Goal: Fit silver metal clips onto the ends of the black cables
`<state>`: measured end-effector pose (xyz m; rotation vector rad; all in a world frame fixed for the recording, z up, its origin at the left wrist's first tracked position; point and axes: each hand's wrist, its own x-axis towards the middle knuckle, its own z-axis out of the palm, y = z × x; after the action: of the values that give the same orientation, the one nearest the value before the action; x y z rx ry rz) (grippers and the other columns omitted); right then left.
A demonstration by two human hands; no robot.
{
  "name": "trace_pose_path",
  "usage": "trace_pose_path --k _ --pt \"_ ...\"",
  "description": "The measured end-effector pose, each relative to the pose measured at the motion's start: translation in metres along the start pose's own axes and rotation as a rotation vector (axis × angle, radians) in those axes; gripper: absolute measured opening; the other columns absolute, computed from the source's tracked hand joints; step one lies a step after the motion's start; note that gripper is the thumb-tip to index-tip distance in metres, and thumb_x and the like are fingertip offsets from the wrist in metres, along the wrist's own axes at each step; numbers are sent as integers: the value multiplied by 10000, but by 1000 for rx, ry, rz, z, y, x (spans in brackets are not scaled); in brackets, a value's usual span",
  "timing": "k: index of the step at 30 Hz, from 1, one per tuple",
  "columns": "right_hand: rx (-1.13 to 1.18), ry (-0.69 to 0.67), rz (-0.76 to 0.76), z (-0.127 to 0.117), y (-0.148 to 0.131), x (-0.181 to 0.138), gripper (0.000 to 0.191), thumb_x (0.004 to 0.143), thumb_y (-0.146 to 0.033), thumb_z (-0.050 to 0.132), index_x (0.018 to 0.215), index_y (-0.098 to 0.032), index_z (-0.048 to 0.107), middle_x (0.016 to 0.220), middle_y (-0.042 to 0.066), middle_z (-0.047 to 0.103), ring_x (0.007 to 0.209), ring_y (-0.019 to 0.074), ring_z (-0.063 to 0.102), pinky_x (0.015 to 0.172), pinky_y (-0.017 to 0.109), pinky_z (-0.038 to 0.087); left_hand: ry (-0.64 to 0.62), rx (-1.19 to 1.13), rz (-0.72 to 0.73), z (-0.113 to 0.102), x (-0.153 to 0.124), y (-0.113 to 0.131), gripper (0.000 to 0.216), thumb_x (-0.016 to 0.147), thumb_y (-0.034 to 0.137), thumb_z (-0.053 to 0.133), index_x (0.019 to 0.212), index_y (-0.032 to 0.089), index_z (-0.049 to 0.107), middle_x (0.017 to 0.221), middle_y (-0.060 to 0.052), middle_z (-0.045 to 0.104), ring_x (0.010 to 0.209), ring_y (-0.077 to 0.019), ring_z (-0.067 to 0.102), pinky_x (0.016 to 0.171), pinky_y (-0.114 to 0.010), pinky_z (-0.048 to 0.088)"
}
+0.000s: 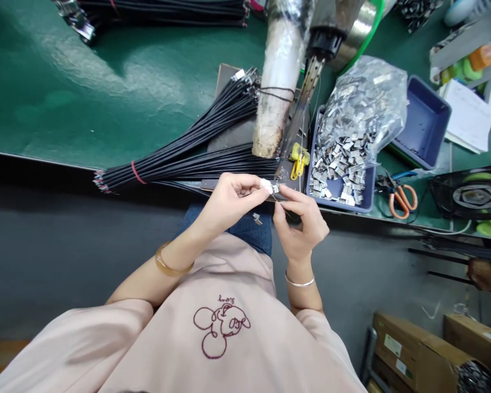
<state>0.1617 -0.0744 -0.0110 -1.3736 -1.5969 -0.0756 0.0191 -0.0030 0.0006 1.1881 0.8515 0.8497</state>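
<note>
Head view: the left hand and right hand meet fingertip to fingertip just off the front edge of the bench, above the lap. Both are closed in a pinch on one small metal clip, thumb and forefinger each side, the other fingers curled. Both wrists bend inward, with the forearms angling up from the body. A second clip lies on the lap below them.

Room is tight ahead. A cable bundle fans out to the left, overhanging the bench edge. A wrapped post stands straight ahead, and a blue tray heaped with clips sits just right of the hands. Scissors lie beyond the tray. The bench's far left is bare green mat.
</note>
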Motion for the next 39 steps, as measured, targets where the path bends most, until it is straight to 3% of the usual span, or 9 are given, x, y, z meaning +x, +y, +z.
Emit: trace_pose_path --k 13,16,19,22,28,33,39 --pt "-121 24 -146 4 6 0 172 851 -116 666 914 -266 611 1050 16 797 886 172 781 758 282 649 54 -13 0 2 2 0 138 751 242 706 669 134 733 661 -14 669 622 -111 581 590 -224 480" --pt "-14 21 -87 5 6 -2 162 857 -118 660 919 -257 606 1092 33 786 921 185 778 771 312 666 68 -34 25 5 2 2 113 734 214 686 664 131 717 660 -12 666 605 -96 560 582 -210 468" --pt "140 -2 72 4 5 -3 100 900 -151 617 945 -239 603 1227 75 738 964 209 773 785 370 677 97 -7 32 8 3 5 112 725 205 673 641 133 683 630 -7 637 578 -90 533 548 -202 443" --pt "165 -47 181 3 3 0 80 923 -177 597 976 -233 617 1224 79 737 928 202 777 779 374 677 103 25 27 10 3 7 133 728 217 668 624 135 655 605 -3 611 559 -87 515 525 -198 421" --pt "36 -47 98 4 3 7 91 898 -159 627 934 -241 642 1123 46 767 988 205 762 781 358 671 124 5 34 10 6 4 133 722 236 675 635 138 650 616 4 597 559 -78 503 527 -196 419" --pt "52 -29 72 6 4 10 130 892 -136 632 960 -246 639 1150 38 756 992 188 756 808 344 655 145 15 47 11 8 3 136 728 212 676 622 150 619 530 33 486 496 -59 418 492 -198 372" --pt "27 -29 69 6 2 16 94 902 -170 633 937 -255 653 1166 39 747 1028 218 745 897 421 638 167 7 69 13 9 8 126 735 253 710 688 162 637 554 36 481 498 -58 389 481 -202 345"
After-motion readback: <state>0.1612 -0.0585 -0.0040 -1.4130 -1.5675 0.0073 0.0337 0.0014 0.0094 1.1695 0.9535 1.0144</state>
